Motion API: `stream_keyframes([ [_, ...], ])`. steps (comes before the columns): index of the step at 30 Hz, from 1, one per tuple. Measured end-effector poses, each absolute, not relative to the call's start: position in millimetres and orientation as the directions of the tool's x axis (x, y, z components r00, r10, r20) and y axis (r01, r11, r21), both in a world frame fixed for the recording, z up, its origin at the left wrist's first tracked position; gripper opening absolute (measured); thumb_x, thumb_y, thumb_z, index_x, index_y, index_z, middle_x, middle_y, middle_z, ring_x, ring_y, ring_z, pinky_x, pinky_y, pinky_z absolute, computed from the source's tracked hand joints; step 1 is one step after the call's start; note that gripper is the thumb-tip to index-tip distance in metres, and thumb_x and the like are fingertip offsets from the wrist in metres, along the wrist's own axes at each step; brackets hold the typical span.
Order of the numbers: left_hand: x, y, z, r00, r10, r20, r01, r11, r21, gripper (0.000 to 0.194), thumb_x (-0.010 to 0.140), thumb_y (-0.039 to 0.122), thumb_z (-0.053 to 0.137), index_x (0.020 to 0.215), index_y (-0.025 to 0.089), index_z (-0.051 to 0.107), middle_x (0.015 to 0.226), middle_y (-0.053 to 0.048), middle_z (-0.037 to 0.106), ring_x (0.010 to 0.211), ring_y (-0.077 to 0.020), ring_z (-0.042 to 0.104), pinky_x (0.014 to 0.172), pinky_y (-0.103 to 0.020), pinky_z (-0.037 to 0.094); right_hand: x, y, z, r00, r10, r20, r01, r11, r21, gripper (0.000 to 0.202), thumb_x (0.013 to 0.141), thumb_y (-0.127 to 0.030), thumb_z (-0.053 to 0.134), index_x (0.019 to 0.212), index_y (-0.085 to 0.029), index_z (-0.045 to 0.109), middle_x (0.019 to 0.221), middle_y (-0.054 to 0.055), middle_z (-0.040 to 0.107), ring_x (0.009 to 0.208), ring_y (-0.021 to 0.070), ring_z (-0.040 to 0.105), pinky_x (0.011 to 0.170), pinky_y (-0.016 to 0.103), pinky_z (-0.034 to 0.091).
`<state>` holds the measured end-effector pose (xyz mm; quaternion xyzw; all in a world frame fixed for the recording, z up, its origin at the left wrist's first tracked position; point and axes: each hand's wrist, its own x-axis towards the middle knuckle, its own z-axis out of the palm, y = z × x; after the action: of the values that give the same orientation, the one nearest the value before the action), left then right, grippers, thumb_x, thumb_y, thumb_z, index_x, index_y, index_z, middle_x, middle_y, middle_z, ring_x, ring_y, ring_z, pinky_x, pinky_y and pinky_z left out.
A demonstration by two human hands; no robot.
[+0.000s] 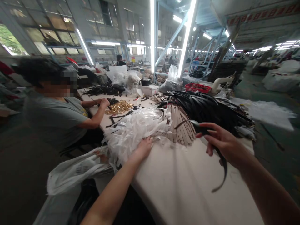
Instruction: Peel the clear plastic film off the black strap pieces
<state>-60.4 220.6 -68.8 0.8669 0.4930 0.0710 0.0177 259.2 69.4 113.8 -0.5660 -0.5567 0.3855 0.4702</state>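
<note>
My right hand [217,139] is raised over the right part of the table [187,187], its fingers closed on a dark strap [224,167] whose lower end curves down. At the near edge of a heap of white plastic strips [138,128], my left hand [145,146] touches the pile; whether its fingers grip a strip is not clear. Behind the held strap lie a fan of beige strips [179,125] and a large bundle of black straps [203,107].
A person [58,109] sits at the left, hands near gold-coloured pieces [120,107]. A white sack [79,170] hangs by the table's left edge. Farther back are a red basket [197,87], a white box [150,90] and plastic bags [172,82].
</note>
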Motion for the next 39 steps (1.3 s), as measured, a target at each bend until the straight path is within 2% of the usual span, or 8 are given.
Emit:
stream_keyframes([
  [5,-57.5,214.8,-50.5,0.436,0.892,0.120,0.885,-0.449,0.123,0.037,0.083,0.019,0.056,0.118,0.008,0.059,0.129,-0.023,0.057,0.126,-0.0329,0.048,0.109,-0.046,0.031,226.0,-18.5,5.6,0.070,0.978,-0.195,0.219,-0.206,-0.954,0.027,0.087,-0.039,0.057,0.104,-0.019,0.060,0.090,0.009,0.072,0.070,0.0219,0.071,0.067,0.036,0.058],
  [9,-28.0,139.1,-48.9,0.404,0.898,0.175,0.875,-0.435,0.210,0.043,0.079,0.019,0.058,0.121,0.009,0.056,0.135,-0.022,0.052,0.128,-0.0349,0.046,0.109,-0.047,0.030,200.3,-54.8,-74.8,0.162,0.895,-0.416,0.246,-0.444,-0.861,0.058,0.084,-0.029,0.048,0.139,-0.022,0.032,0.076,-0.001,0.069,0.051,0.0188,0.068,0.052,0.032,0.055],
  [12,5.1,84.0,-61.5,0.303,0.950,0.079,0.630,-0.262,0.731,0.029,0.089,0.030,0.053,0.115,0.019,0.059,0.107,-0.012,0.067,0.097,-0.0257,0.064,0.089,-0.037,0.046,181.0,-75.6,-95.9,0.131,0.889,-0.438,0.256,-0.457,-0.852,0.053,0.082,-0.026,0.044,0.134,-0.022,0.037,0.077,0.000,0.070,0.051,0.0177,0.069,0.050,0.028,0.053],
  [15,40.9,61.9,-80.8,0.276,0.946,-0.170,0.300,0.084,0.950,0.043,0.083,0.037,0.062,0.121,0.019,0.055,0.090,-0.007,0.069,0.069,-0.0186,0.065,0.065,-0.028,0.049,168.0,-82.7,-92.9,-0.044,0.893,-0.449,0.270,-0.422,-0.865,0.029,0.076,-0.022,0.051,0.105,-0.020,0.055,0.080,0.003,0.073,0.055,0.0162,0.069,0.049,0.024,0.050],
  [18,65.8,62.7,-93.3,0.259,0.932,-0.254,0.094,0.237,0.967,0.049,0.077,0.032,0.065,0.122,0.017,0.053,0.091,-0.006,0.067,0.056,-0.0139,0.062,0.051,-0.024,0.047,172.2,-63.5,-81.9,-0.154,0.873,-0.463,0.189,-0.434,-0.881,0.025,0.075,-0.026,0.062,0.099,-0.019,0.061,0.079,0.004,0.073,0.067,0.0175,0.070,0.053,0.022,0.049],
  [21,72.9,60.6,-94.5,0.325,0.923,-0.206,-0.003,0.219,0.976,0.027,0.082,0.037,0.059,0.101,0.017,0.061,0.079,-0.005,0.067,0.052,-0.0141,0.062,0.047,-0.024,0.047,187.4,-19.8,-71.1,0.032,0.916,-0.399,0.006,-0.399,-0.917,0.039,0.088,-0.048,0.052,0.110,-0.018,0.062,0.096,0.009,0.073,0.082,0.0202,0.071,0.064,0.028,0.055],
  [27,62.7,41.2,-98.8,0.522,0.797,-0.303,0.134,0.274,0.952,0.020,0.081,0.035,0.056,0.085,0.017,0.064,0.065,-0.005,0.066,0.047,-0.0163,0.062,0.042,-0.024,0.046,212.4,59.3,-68.6,0.286,0.945,-0.160,0.174,-0.215,-0.961,0.053,0.094,-0.057,0.038,0.115,-0.013,0.059,0.096,0.012,0.071,0.080,0.0210,0.069,0.071,0.032,0.055],
  [39,55.7,66.8,-121.3,0.372,0.809,-0.456,-0.028,0.501,0.865,0.035,0.073,0.039,0.069,0.095,0.013,0.061,0.074,-0.006,0.066,0.055,-0.0191,0.068,0.051,-0.029,0.054,229.1,150.0,-58.4,0.148,0.989,0.019,0.707,-0.092,-0.701,0.014,0.083,-0.018,0.060,0.090,-0.013,0.071,0.088,0.009,0.070,0.085,0.0186,0.062,0.083,0.027,0.043],
])
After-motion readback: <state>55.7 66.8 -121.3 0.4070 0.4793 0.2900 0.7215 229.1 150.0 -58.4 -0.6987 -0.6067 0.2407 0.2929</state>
